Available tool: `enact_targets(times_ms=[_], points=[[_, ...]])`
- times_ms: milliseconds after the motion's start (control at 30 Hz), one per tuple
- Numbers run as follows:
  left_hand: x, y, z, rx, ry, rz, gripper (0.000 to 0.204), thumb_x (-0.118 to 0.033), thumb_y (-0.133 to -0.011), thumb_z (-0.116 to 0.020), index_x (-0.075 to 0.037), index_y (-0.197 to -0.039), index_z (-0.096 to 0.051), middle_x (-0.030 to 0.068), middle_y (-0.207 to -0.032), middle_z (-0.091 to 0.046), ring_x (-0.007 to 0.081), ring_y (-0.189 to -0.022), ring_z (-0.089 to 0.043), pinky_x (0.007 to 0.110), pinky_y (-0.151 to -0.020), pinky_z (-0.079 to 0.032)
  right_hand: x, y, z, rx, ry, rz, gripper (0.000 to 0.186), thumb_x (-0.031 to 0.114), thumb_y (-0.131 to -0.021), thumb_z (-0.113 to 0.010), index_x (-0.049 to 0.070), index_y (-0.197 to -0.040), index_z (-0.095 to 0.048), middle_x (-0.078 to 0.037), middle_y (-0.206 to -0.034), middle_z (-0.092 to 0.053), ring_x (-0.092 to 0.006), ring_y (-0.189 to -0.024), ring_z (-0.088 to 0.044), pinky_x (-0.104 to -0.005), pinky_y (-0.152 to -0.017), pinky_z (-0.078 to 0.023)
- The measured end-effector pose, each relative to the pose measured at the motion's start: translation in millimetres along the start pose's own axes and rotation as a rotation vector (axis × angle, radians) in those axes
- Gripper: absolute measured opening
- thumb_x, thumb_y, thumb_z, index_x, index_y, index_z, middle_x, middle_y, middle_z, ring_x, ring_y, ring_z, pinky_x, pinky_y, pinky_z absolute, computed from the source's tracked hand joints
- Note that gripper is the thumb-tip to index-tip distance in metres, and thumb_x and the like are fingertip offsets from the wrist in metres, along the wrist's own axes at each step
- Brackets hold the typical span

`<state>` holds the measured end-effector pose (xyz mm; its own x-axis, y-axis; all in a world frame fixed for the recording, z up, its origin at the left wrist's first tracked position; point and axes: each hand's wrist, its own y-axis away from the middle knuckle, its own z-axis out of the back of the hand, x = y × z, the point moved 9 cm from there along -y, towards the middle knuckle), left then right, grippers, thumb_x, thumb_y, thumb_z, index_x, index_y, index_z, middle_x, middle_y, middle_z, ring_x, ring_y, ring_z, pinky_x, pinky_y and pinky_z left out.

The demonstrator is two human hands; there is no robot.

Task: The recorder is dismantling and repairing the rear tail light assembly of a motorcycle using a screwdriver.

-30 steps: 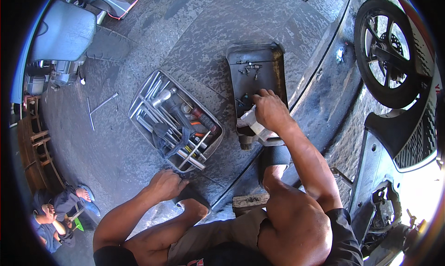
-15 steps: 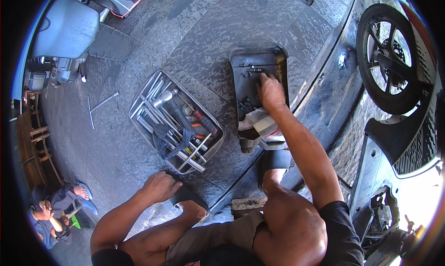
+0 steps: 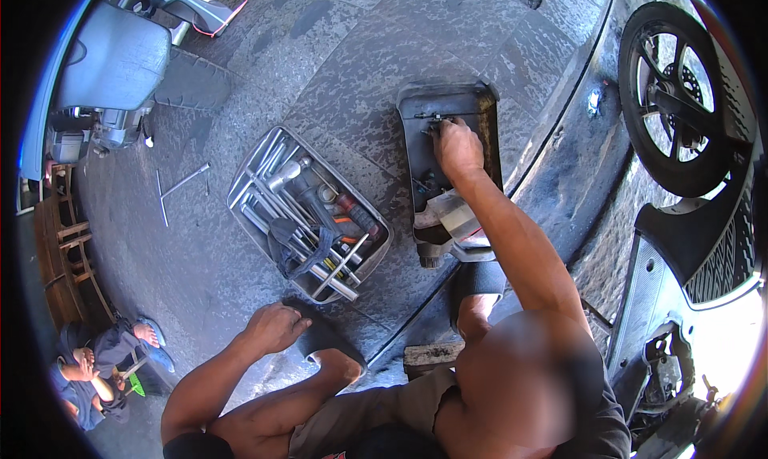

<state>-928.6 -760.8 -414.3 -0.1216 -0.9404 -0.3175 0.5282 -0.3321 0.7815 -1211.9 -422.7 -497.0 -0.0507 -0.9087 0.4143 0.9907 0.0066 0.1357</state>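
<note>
My right hand (image 3: 460, 148) is over a dark tray (image 3: 410, 151) that looks like a plastic can cut open, with a cap at its near end. Its fingers are pinched at a few small metal parts (image 3: 427, 116) at the tray's far end; what they grip is hidden. More small dark parts (image 3: 424, 180) lie lower in the tray, beside a pale packet (image 3: 456, 211). My left hand (image 3: 278, 327) is curled closed beside my left foot, and nothing shows in it. Between the hands stands a toolbox tray (image 3: 382, 247) with several sockets, wrenches, a hammer and a red-handled screwdriver (image 3: 356, 211).
A T-handle wrench (image 3: 184, 181) lies on the stone floor at left. A motorbike wheel (image 3: 676, 99) and body panels stand on the right. Another scooter (image 3: 112, 59) is at the upper left. Someone else's feet (image 3: 148, 333) and hands show at the lower left, near a wooden bench (image 3: 64, 251).
My right hand has shifted slightly left and farther up the tray, its fingertips now among the small metal parts. My left hand stays about where it was. The view has tilted a little.
</note>
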Motion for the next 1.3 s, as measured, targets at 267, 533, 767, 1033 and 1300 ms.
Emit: enact_targets(times_ms=[267,533,767,1033,1300], points=[[-1,2,2,-0.002,0.025,-0.008,0.036,-0.032,-0.096,-0.057,-0.002,-0.084,-0.072,0.0187,-0.091,-0.069,0.0391,-0.093,-0.064,0.049,-0.085,-0.050,-17,6,0,-0.109,-0.026,-0.034,0.016,0.016,-0.090,-0.061,0.002,-0.093,-0.068,-0.023,-0.099,-0.068,-0.0461,-0.090,-0.067,-0.0524,-0.079,-0.054],[1,6,10,0.000,0.051,0.038,0.034,-0.031,-0.095,-0.058,-0.002,-0.084,-0.072,0.0193,-0.090,-0.069,0.0398,-0.093,-0.064,0.049,-0.084,-0.050,-12,39,4,0.246,-1.788,-0.402,0.021,0.014,-0.090,-0.064,0.000,-0.105,-0.064,-0.004,-0.081,-0.062,-0.0173,-0.070,-0.064,-0.0316,-0.064,-0.053],[2,2,10,-0.055,0.032,-0.027,0.032,-0.030,-0.095,-0.058,-0.003,-0.085,-0.072,0.0199,-0.089,-0.069,0.0407,-0.089,-0.064,0.049,-0.081,-0.051,-1,8,7,-0.044,-0.425,-0.049,0.027,0.018,-0.088,-0.064,0.002,-0.109,-0.065,-0.016,-0.100,-0.066,-0.0339,-0.088,-0.068,-0.0442,-0.080,-0.055],[-1,11,20,-0.046,0.063,0.019,0.028,-0.029,-0.094,-0.059,-0.004,-0.087,-0.071,0.0180,-0.090,-0.069,0.0399,-0.090,-0.064,0.050,-0.081,-0.051,-12,-6,-2,-0.136,-0.465,-0.024,0.014,0.016,-0.091,-0.057,0.006,-0.099,-0.064,-0.015,-0.095,-0.066,-0.0338,-0.085,-0.068,-0.0429,-0.072,-0.056],[9,7,6,-0.070,0.108,-0.009,0.029,-0.028,-0.094,-0.059,-0.003,-0.087,-0.071,0.0191,-0.088,-0.069,0.0407,-0.092,-0.064,0.050,-0.082,-0.051,1,-29,15,-0.044,-0.614,-0.068,0.024,0.021,-0.090,-0.063,0.003,-0.105,-0.065,-0.017,-0.101,-0.069,-0.0319,-0.089,-0.069,-0.0434,-0.078,-0.056]])
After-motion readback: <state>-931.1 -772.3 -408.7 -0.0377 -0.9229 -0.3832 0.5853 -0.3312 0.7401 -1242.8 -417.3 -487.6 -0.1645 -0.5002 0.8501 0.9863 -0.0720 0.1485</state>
